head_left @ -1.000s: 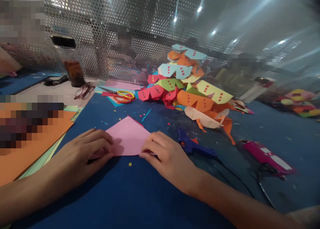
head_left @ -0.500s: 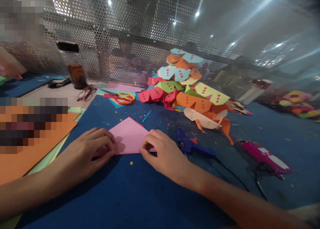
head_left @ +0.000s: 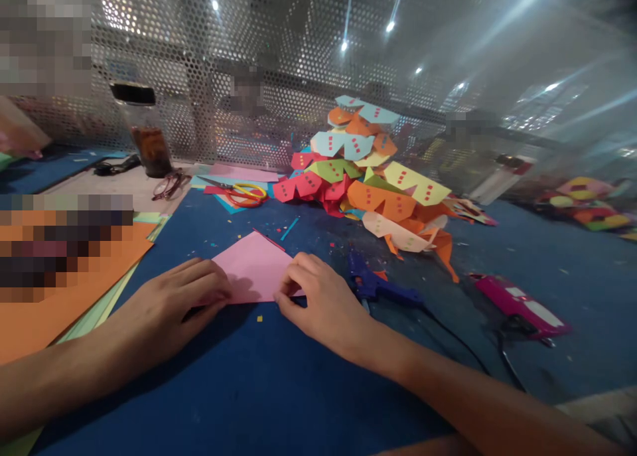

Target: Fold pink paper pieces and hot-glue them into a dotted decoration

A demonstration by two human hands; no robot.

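Observation:
A pink sheet of paper point(head_left: 253, 267), folded to a triangle with its peak pointing away from me, lies on the blue table point(head_left: 239, 389). My left hand point(head_left: 192, 293) pinches the near left part of its fold, thumb against fingertips. On the near right part, my right hand point(head_left: 316, 297) is closed in a similar pinch. Both side corners of the paper are hidden under the hands. A tiny yellow paper scrap point(head_left: 259, 318) rests just in front of the folded edge.
Behind the paper are yellow-and-red-handled scissors point(head_left: 249, 194) and a pile of folded paper figures point(head_left: 383, 197). A blue glue gun point(head_left: 383, 287) and a magenta device point(head_left: 520, 303) lie to the right. Orange paper point(head_left: 99, 290), eyeglasses point(head_left: 170, 184) and a bottle point(head_left: 149, 137) are on the left.
The left fingers have flattened a little and slid slightly inward along the fold. The right hand keeps its pinch, and the whole view has shifted slightly.

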